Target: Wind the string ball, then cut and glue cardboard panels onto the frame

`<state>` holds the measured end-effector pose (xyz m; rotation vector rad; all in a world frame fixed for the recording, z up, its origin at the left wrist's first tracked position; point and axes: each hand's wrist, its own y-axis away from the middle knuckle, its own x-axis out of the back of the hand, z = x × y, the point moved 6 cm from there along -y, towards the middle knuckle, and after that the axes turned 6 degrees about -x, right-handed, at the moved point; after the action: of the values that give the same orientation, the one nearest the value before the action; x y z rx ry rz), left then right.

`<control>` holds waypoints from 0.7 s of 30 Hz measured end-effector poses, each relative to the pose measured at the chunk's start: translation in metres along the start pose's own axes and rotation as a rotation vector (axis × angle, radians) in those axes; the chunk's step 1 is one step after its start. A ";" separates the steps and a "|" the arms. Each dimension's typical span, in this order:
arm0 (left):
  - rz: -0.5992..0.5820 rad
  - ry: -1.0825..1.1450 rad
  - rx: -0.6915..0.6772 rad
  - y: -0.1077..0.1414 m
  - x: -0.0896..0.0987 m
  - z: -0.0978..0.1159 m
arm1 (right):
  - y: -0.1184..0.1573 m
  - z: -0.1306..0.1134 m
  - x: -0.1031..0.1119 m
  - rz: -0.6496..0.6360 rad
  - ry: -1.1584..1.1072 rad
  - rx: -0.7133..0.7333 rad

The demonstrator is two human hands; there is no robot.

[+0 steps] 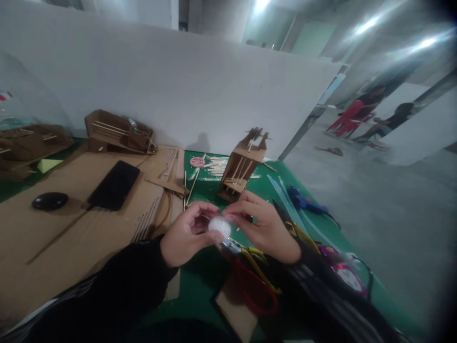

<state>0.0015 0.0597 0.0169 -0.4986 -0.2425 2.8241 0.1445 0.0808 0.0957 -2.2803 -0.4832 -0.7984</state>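
My left hand [191, 232] grips a small white round roll [220, 227] by its edge, thumb on the near side and fingers curled behind. Its exact kind is too blurred to name. At the roll's upper right edge, the fingers of my right hand [262, 221] are pinched together; whatever lies between the fingertips is too small to make out. Just beyond my hands stands a cardboard frame [240, 166] with thin sticks across it. Below them lie red-handled scissors [255, 286] and a yellow-handled tool [262, 271], partly hidden by my right arm.
On the left, a cardboard sheet [82, 238] carries a black phone [114, 185] and a mouse [50, 201]. Cardboard boxes [119, 131] stand behind. Loose sticks [217, 166] lie on the green table. A blue glue gun [309, 202] and glue sticks [291, 202] are at right. People [374, 114] sit far off.
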 end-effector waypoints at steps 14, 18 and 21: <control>0.133 -0.236 -0.163 0.004 0.007 0.009 | 0.030 0.047 -0.056 0.004 -0.227 -0.334; 0.202 -0.513 -0.239 0.004 0.013 0.014 | 0.038 0.020 -0.061 -0.082 -0.099 -0.272; 0.187 -0.563 -0.260 0.004 0.010 0.016 | 0.042 0.000 -0.059 -0.144 0.017 -0.198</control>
<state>-0.0142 0.0570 0.0274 0.2587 -0.7084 3.0702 0.1222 0.0440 0.0372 -2.4383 -0.5884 -0.9742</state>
